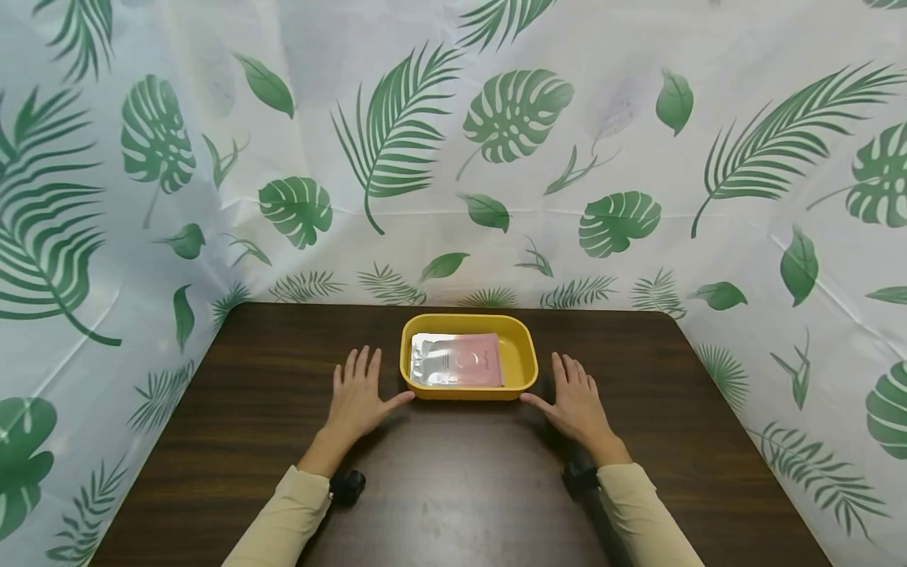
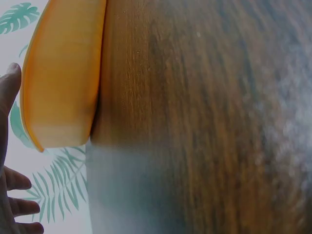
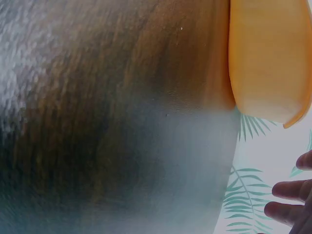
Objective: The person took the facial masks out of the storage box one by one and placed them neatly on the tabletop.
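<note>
Tray just below mid-frame, packet inside, toward its left. Left hand and right hand flank it, fingers spread, gripping nothing; contact unclear. Best handled evenly from both ends, kept level.

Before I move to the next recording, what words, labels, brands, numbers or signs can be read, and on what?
No text can be read with certainty.
Silver-and-pink packet: small print on both its silver and pink parts, too small to read.
Yellow tray: no lettering visible.
Leaf-patterned sheet: no lettering visible.
</note>
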A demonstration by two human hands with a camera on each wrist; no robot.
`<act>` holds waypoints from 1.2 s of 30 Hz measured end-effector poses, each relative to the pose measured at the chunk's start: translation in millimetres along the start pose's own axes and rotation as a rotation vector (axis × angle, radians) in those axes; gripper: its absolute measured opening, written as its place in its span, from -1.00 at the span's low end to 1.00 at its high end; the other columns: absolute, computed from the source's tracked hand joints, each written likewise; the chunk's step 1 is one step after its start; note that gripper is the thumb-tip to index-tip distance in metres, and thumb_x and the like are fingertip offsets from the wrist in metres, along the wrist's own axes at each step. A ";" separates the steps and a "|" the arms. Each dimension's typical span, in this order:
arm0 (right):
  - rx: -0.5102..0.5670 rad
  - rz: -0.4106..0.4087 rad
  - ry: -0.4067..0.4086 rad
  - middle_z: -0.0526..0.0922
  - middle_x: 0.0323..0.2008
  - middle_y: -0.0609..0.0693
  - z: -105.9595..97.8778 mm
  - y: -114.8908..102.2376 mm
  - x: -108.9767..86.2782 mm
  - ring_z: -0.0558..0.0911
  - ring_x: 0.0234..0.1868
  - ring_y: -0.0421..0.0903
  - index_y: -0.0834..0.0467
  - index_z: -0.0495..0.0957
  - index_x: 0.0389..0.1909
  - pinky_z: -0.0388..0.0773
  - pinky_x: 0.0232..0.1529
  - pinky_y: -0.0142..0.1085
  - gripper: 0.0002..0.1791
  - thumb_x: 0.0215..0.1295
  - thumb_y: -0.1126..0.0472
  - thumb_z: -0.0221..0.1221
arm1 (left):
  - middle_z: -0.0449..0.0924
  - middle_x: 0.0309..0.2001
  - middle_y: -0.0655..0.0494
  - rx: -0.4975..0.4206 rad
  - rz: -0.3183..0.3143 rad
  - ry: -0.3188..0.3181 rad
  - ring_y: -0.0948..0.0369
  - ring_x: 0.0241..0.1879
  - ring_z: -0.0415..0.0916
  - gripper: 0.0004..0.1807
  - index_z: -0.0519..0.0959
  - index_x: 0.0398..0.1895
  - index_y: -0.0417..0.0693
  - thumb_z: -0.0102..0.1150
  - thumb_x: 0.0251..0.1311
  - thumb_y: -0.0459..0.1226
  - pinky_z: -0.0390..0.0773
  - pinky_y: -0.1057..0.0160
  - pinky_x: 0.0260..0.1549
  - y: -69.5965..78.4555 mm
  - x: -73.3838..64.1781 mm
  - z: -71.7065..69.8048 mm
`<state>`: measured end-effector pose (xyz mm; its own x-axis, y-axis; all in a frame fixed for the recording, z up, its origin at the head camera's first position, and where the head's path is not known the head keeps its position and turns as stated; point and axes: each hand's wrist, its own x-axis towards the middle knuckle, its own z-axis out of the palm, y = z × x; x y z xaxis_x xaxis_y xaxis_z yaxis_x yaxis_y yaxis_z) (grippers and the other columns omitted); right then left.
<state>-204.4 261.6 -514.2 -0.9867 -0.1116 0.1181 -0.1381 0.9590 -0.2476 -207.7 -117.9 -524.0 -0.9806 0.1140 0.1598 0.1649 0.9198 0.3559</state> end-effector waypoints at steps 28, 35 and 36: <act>0.155 0.033 -0.031 0.07 0.45 0.40 -0.9 1.0 2.8 0.12 0.42 0.37 0.30 -0.09 0.51 0.07 0.40 0.29 0.11 0.25 -0.38 0.07 | 0.10 0.49 -0.19 -0.177 -0.050 0.015 -0.16 0.49 -0.02 0.07 0.13 0.50 -0.10 0.12 0.07 0.37 0.01 -0.34 0.39 3.0 0.4 -2.6; 0.204 0.025 -0.033 0.10 0.43 0.41 -4.2 -2.1 6.3 0.16 0.40 0.39 0.32 -0.06 0.50 0.14 0.38 0.28 0.03 0.32 -0.30 0.07 | 0.21 0.44 -0.20 -0.282 -0.011 0.095 -0.14 0.45 0.10 -0.04 0.22 0.46 -0.14 0.19 0.12 0.24 0.06 -0.31 0.39 4.4 0.8 -1.9; 0.215 0.028 -0.040 0.10 0.44 0.41 -4.4 -2.1 6.9 0.16 0.41 0.38 0.31 -0.06 0.50 0.14 0.37 0.28 0.02 0.32 -0.30 0.06 | 0.22 0.44 -0.20 -0.295 -0.013 0.097 -0.14 0.44 0.11 -0.05 0.22 0.46 -0.14 0.19 0.13 0.23 0.07 -0.32 0.38 4.8 1.4 -1.5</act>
<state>-210.5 260.0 -508.6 -0.9924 -0.1000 0.0716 -0.1216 0.8845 -0.4504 -208.1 -113.9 -520.7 -0.9704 0.0530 0.2357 0.1899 0.7706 0.6084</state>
